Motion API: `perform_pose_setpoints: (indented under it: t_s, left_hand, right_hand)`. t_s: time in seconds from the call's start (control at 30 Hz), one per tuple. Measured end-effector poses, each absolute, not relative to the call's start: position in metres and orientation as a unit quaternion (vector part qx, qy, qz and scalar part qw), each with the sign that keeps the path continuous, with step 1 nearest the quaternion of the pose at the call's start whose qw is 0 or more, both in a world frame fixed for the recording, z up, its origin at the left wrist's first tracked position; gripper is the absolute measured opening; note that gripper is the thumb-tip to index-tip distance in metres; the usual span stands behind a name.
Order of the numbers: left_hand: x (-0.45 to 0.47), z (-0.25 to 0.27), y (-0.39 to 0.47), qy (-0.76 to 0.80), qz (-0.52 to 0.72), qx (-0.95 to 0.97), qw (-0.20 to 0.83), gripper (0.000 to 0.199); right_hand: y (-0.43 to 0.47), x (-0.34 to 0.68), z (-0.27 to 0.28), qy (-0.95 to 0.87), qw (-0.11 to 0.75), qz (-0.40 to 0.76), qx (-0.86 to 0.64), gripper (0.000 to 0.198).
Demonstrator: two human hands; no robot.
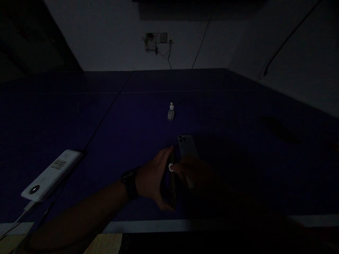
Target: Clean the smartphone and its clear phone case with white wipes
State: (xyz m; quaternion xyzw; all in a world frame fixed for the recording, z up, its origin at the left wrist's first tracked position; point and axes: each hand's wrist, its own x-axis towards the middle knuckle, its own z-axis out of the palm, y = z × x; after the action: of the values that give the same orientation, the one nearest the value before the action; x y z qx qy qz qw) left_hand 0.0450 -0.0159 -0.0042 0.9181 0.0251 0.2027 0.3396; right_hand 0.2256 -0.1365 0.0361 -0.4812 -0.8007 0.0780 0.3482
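Note:
My left hand point(155, 176), with a dark watch on its wrist, grips what looks like a dark phone point(172, 190) by its two ends. The phone is turned edge-on, its long narrow side facing up. Between the fingertips of my right hand point(194, 171) is a small white pad point(171, 167), pressed against that upper edge; its exact kind is too dim to tell. Under and beside my right hand lies a second, light-coloured phone point(187, 145), its rear cameras up and its middle covered by the hand.
Farther back on the dark blue tabletop point(132, 120) stands a small dropper bottle point(171, 112). A white power bank point(53, 174) with a cable lies at the left. Wall sockets point(160, 37) with cords are behind the table. A dark flat shape point(279, 128) lies at the right.

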Motion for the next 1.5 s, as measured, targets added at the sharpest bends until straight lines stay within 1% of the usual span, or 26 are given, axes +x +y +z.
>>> perform_pose_setpoints:
  t_s: [0.13, 0.23, 0.37, 0.5, 0.63, 0.7, 0.8, 0.9, 1.07, 1.2, 1.27, 1.33, 1.4, 1.5]
  left_hand:
    - [0.045, -0.005, -0.016, 0.022, 0.206, 0.918, 0.339, 0.167]
    - [0.046, -0.005, -0.017, 0.018, 0.202, 0.921, 0.333, 0.167]
    - [0.047, -0.004, -0.017, 0.024, 0.208, 0.919, 0.335, 0.166]
    - [0.048, -0.003, -0.018, 0.022, 0.214, 0.915, 0.342, 0.166]
    - [0.046, -0.003, -0.018, 0.024, 0.212, 0.915, 0.342, 0.164]
    - [0.044, -0.002, -0.017, 0.033, 0.217, 0.914, 0.342, 0.16]
    - [0.042, 0.0, -0.013, 0.052, 0.219, 0.915, 0.334, 0.146]
    - [0.041, 0.003, -0.008, 0.065, 0.221, 0.917, 0.325, 0.133]
    - [0.042, 0.007, -0.002, 0.094, 0.214, 0.913, 0.333, 0.126]
    - [0.046, 0.009, -0.001, 0.069, 0.218, 0.915, 0.331, 0.124]
    - [0.047, 0.009, -0.001, 0.064, 0.217, 0.917, 0.328, 0.122]
    - [0.048, 0.009, -0.001, 0.064, 0.217, 0.917, 0.328, 0.12]
    - [0.048, 0.008, -0.001, 0.062, 0.218, 0.916, 0.331, 0.122]
    - [0.047, 0.007, 0.0, 0.061, 0.221, 0.915, 0.333, 0.122]
  right_hand:
    - [-0.15, 0.222, 0.039, -0.788, 0.308, 0.161, -0.508, 0.026]
    - [-0.147, 0.224, 0.038, -0.805, 0.311, 0.142, -0.485, 0.022]
    - [-0.134, 0.23, 0.032, -0.81, 0.321, 0.088, -0.483, 0.027]
    - [-0.146, 0.227, 0.026, -0.806, 0.314, 0.11, -0.49, 0.023]
    - [-0.151, 0.224, 0.026, -0.81, 0.303, 0.125, -0.486, 0.024]
    - [-0.141, 0.224, 0.028, -0.818, 0.32, 0.105, -0.465, 0.021]
    - [-0.124, 0.226, 0.032, -0.822, 0.374, 0.049, -0.427, 0.019]
    - [-0.116, 0.229, 0.038, -0.814, 0.39, 0.041, -0.428, 0.017]
    - [-0.118, 0.236, 0.041, -0.828, 0.386, 0.057, -0.403, 0.018]
    - [-0.119, 0.237, 0.035, -0.825, 0.385, 0.042, -0.412, 0.02]
    - [-0.125, 0.235, 0.034, -0.825, 0.369, 0.081, -0.42, 0.018]
    - [-0.134, 0.232, 0.033, -0.815, 0.343, 0.15, -0.442, 0.015]
    - [-0.141, 0.229, 0.032, -0.8, 0.325, 0.198, -0.464, 0.019]
    - [-0.137, 0.227, 0.029, -0.8, 0.334, 0.188, -0.463, 0.02]
